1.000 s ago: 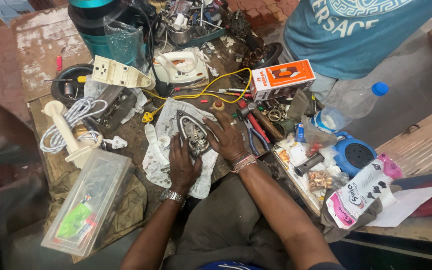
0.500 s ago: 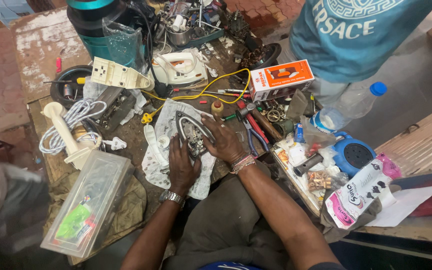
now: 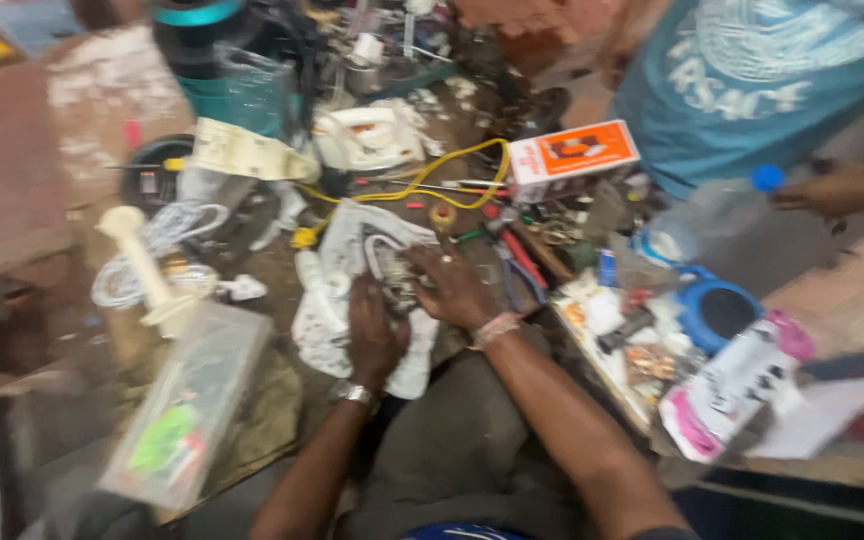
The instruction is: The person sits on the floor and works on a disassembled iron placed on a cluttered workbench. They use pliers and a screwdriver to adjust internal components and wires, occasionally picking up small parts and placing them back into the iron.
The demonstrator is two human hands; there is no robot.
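On the cluttered table (image 3: 72, 120), the metal iron base (image 3: 384, 262) was kept on the white cloth (image 3: 332, 320), the left hand (image 3: 374, 335) laid flat beside it while the right hand (image 3: 457, 290), shifted slightly from earlier, gripped its edge.

The whole view is smeared by motion blur. The grey metal part (image 3: 387, 262) on the white cloth (image 3: 327, 320) is half hidden under the left hand (image 3: 374, 335) and right hand (image 3: 457, 290); their grip cannot be told. Right of the cloth, the small parts in the tray (image 3: 612, 350) blur together.
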